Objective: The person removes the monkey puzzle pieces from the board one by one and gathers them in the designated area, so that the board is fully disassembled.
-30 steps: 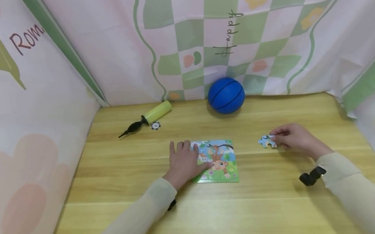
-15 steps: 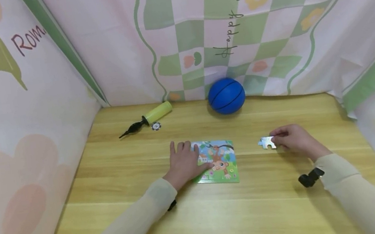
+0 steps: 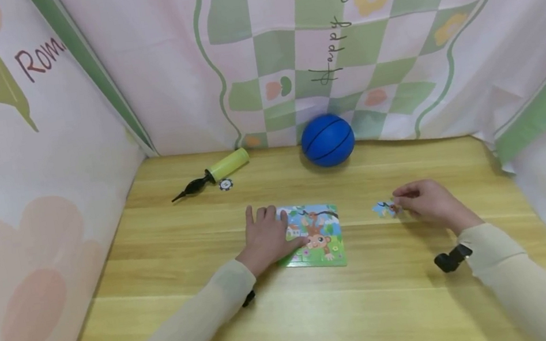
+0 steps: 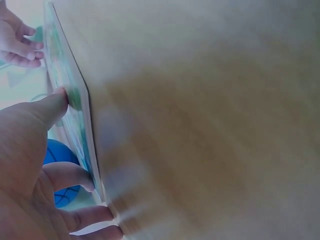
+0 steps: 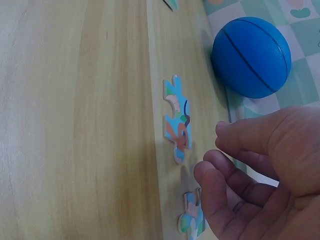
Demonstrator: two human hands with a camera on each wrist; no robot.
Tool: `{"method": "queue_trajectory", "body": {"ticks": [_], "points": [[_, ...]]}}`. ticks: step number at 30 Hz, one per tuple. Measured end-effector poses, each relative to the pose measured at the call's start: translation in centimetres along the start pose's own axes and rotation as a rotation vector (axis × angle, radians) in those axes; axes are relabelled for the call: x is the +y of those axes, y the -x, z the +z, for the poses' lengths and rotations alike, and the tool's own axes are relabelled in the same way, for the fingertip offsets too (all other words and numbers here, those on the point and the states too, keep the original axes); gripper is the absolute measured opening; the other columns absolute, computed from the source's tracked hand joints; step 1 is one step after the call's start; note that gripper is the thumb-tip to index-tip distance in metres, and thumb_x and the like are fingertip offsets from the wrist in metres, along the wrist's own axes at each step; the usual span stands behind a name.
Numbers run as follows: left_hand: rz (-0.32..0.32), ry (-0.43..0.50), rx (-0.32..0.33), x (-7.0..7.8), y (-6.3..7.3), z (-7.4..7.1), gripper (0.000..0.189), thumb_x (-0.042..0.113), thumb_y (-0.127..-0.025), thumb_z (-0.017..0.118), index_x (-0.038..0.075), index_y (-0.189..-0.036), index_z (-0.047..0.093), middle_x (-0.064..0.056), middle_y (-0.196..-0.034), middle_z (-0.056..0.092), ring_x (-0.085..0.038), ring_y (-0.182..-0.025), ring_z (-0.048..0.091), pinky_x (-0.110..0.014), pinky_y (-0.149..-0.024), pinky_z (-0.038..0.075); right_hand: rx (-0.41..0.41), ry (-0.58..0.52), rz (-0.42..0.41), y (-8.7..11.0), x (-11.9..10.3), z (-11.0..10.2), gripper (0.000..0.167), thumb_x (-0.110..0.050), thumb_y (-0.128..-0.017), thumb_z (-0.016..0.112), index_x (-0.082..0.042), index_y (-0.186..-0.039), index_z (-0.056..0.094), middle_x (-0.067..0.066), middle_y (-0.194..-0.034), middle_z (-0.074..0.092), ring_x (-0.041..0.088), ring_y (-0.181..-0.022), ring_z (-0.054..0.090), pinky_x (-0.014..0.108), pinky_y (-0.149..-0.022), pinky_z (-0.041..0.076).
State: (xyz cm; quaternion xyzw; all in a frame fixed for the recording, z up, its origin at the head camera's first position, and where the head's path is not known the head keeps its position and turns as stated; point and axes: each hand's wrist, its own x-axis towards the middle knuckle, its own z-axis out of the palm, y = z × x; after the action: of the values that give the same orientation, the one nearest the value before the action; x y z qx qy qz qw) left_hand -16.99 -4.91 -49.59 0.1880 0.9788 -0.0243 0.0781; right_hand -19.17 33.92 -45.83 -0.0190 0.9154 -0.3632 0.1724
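Observation:
In the head view my left hand [image 3: 268, 238] rests on the left part of a square jigsaw puzzle [image 3: 324, 253] with a monkey picture. Its thumb lies on the printed face, and the spread fingers reach past the left and upper edges. To the right of the puzzle, my right hand [image 3: 429, 201] hovers low over the table, fingers loosely bent. A blue and brown puzzle piece [image 3: 385, 208] lies by its fingertips. From the right wrist, that piece [image 5: 177, 120] appears apart from the fingers, and a second piece [image 5: 192, 215] is partly hidden behind them. Nothing shows between thumb and fingers.
Behind the puzzle, a blue ball [image 3: 327, 140] sits near the patterned curtain [image 3: 282, 47]. A yellow-green hand pump [image 3: 227, 165] with a black nozzle lies at the back left, beside a small black-and-white disc [image 3: 225, 184]. Fabric walls enclose the wooden table [image 3: 356, 316].
The piece at my right fingertips looked pale and shiny half a second ago; its coloured print with more brown shows now. My left hand has stayed on the puzzle.

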Motion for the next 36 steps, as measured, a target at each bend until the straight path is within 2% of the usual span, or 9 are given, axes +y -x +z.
{"method": "queue_trajectory", "body": {"ticks": [3,6,9,13,17,21,25,32,36], "points": [[0.001,0.002,-0.001,-0.1,0.1,-0.3,0.098,0.089,-0.085,0.034,0.02,-0.154,0.047,-0.014,-0.15,0.045,-0.038,-0.137,0.04,-0.067,-0.116,0.008,0.027,0.049,-0.031,0.2,-0.6,0.1,0.046,-0.03,-0.103,0.062,0.006,-0.133,0.06,0.022,-0.12,0.066,0.033,-0.101,0.063,0.041,-0.079,0.056],[-0.001,0.014,0.006,-0.2,0.2,-0.4,0.096,0.089,-0.085,0.037,0.021,-0.152,0.05,-0.013,-0.15,0.046,-0.037,-0.137,0.04,-0.067,-0.116,0.006,0.049,0.078,-0.066,0.2,-1.4,0.3,0.046,-0.031,-0.103,0.062,0.004,-0.132,0.063,0.019,-0.117,0.069,0.033,-0.105,0.064,0.043,-0.086,0.051],[0.007,0.027,0.024,-0.5,0.3,-0.4,0.095,0.089,-0.084,0.039,0.021,-0.15,0.053,-0.013,-0.15,0.046,-0.037,-0.137,0.04,-0.068,-0.116,0.006,0.047,0.063,-0.082,-0.1,-2.1,0.9,0.044,-0.029,-0.102,0.063,0.004,-0.131,0.063,0.017,-0.113,0.07,0.031,-0.1,0.066,0.041,-0.084,0.052],[0.015,0.043,0.044,-1.1,0.4,-0.2,0.098,0.091,-0.081,0.041,0.022,-0.149,0.054,-0.013,-0.151,0.045,-0.037,-0.138,0.039,-0.067,-0.116,0.007,0.031,0.067,-0.105,-0.5,-3.1,1.8,0.042,-0.029,-0.103,0.063,0.003,-0.131,0.064,0.017,-0.118,0.068,0.031,-0.103,0.065,0.038,-0.081,0.055],[0.001,0.077,0.017,-2.0,0.4,0.0,0.104,0.092,-0.079,0.042,0.022,-0.156,0.043,-0.014,-0.159,0.036,-0.038,-0.143,0.032,-0.066,-0.117,0.005,0.0,0.077,-0.122,-1.0,-4.5,3.1,0.042,-0.033,-0.102,0.063,-0.002,-0.132,0.065,0.015,-0.121,0.067,0.033,-0.108,0.062,0.042,-0.083,0.055],[-0.004,0.105,-0.014,-2.7,0.3,0.3,0.098,0.087,-0.085,0.041,0.022,-0.16,0.035,-0.015,-0.163,0.028,-0.039,-0.146,0.027,-0.065,-0.117,0.005,-0.04,0.06,-0.155,-1.9,-6.0,4.7,0.04,-0.033,-0.102,0.063,-0.005,-0.131,0.067,0.011,-0.118,0.067,0.029,-0.104,0.064,0.043,-0.082,0.056],[-0.006,0.11,-0.016,-3.1,0.2,0.3,0.09,0.082,-0.091,0.039,0.023,-0.159,0.037,-0.016,-0.162,0.029,-0.039,-0.145,0.029,-0.066,-0.117,0.005,-0.065,0.067,-0.255,-3.0,-8.1,6.6,0.033,-0.026,-0.101,0.065,-0.005,-0.126,0.07,0.008,-0.113,0.07,0.024,-0.099,0.066,0.042,-0.084,0.055],[-0.028,0.064,-0.028,-3.3,0.5,-0.2,0.092,0.084,-0.088,0.041,0.023,-0.157,0.041,-0.018,-0.162,0.029,-0.041,-0.146,0.027,-0.066,-0.116,0.003,-0.143,0.087,-0.441,-4.2,-11.5,10.7,0.027,-0.017,-0.101,0.065,-0.001,-0.123,0.07,0.005,-0.106,0.071,0.02,-0.093,0.067,0.043,-0.084,0.056],[-0.04,0.031,-0.036,-3.5,0.9,-0.6,0.091,0.084,-0.088,0.041,0.024,-0.157,0.042,-0.018,-0.161,0.031,-0.041,-0.146,0.026,-0.066,-0.116,0.003,-0.15,0.2,-0.522,-4.6,-12.8,12.7,0.026,-0.012,-0.102,0.06,0.0,-0.124,0.07,0.006,-0.106,0.071,0.018,-0.093,0.066,0.045,-0.087,0.055]]}}
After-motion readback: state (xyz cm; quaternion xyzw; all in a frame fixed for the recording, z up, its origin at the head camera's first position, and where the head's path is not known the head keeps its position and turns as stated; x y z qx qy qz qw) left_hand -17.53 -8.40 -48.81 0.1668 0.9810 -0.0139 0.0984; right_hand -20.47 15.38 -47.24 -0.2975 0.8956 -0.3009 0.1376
